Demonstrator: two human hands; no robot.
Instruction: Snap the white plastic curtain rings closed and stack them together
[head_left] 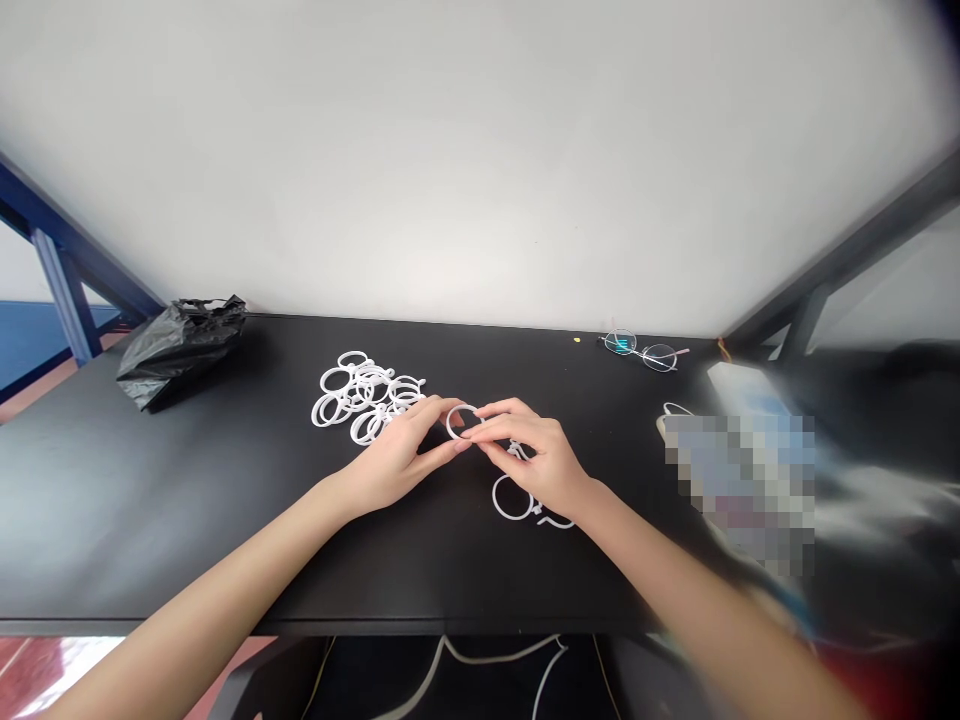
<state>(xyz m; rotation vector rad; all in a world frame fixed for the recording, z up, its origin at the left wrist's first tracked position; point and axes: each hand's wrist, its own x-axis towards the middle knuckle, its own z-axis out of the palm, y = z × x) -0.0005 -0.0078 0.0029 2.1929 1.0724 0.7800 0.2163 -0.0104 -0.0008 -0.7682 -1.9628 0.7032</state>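
Between my two hands, above the black table, is a thin white plastic ring (451, 424). My left hand (390, 460) pinches its left side between thumb and fingers. From the other side, my right hand (540, 455) grips the ring with its fingertips, hiding part of it. A loose heap of similar white rings (373, 378), several with small loops on them, lies just beyond my left hand. More white rings (513, 518) lie under and in front of my right hand, partly covered by it.
A crumpled black plastic bag (184, 345) sits at the back left of the black table (360, 570). Eyeglasses (637, 350) lie near the wall at the back right. Blurred, partly pixelated packages (742, 480) occupy the right side. White cables (499, 658) hang below the front edge.
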